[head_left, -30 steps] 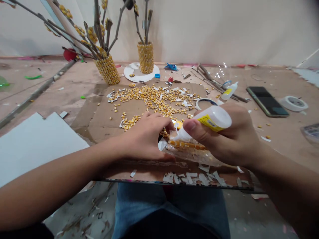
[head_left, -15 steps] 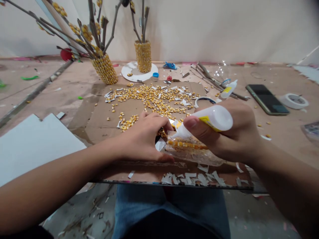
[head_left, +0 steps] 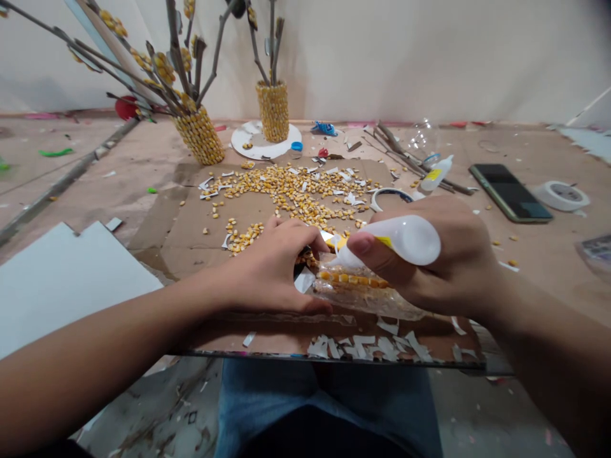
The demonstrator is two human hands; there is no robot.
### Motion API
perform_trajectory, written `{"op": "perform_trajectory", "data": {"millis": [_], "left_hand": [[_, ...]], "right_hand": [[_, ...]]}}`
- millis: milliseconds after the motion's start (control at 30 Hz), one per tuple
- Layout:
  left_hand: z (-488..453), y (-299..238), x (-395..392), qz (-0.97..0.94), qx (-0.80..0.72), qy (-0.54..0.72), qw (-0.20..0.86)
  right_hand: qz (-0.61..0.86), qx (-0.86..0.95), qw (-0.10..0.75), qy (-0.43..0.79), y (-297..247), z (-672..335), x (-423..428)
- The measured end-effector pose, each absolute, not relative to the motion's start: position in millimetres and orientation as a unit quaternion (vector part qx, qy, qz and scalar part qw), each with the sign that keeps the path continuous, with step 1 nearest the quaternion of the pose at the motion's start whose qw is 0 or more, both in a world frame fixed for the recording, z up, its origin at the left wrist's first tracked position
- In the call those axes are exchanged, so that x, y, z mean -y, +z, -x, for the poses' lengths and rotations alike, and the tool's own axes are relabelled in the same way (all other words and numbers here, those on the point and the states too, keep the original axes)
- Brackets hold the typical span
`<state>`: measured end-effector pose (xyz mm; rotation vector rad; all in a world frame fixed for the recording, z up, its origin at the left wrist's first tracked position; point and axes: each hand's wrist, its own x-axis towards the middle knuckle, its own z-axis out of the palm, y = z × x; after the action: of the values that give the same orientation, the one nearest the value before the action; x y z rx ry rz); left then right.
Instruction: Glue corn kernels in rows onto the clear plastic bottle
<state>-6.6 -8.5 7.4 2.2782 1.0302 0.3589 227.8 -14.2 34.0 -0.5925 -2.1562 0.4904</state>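
A clear plastic bottle (head_left: 367,299) lies on its side near the table's front edge, with a row of corn kernels (head_left: 351,278) along it. My left hand (head_left: 281,270) grips the bottle's left end between thumb and fingers. In my right hand (head_left: 443,257) is a white glue bottle (head_left: 413,240) with a yellow label, tilted so its nozzle points down at the plastic just above the kernel row. Whether the nozzle touches the plastic, I cannot tell. Beyond my hands, loose corn kernels (head_left: 305,197) are scattered over cardboard, mixed with white scraps.
Two kernel-covered pots (head_left: 199,135) holding branches stand at the back left. To the right lie a phone (head_left: 510,193), a tape roll (head_left: 562,194), another glue bottle (head_left: 436,173) and sticks (head_left: 396,143). White board (head_left: 71,286) is at left; paper scraps (head_left: 372,348) line the front edge.
The glue bottle has tipped slightly and shifted a little to the left in my right hand. My left hand keeps its hold on the plastic bottle.
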Motion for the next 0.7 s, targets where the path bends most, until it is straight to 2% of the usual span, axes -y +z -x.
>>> {"op": "perform_trajectory", "data": {"millis": [500,700], "left_hand": [[13,7,6,-0.849,-0.405,0.194,0.277],[16,6,7,-0.861,-0.392,0.222,0.235]], "right_hand": [[0.244,0.86,0.419,0.16,41,-235,15],[0.28,0.862,0.415,0.08,46,-237,15]]}}
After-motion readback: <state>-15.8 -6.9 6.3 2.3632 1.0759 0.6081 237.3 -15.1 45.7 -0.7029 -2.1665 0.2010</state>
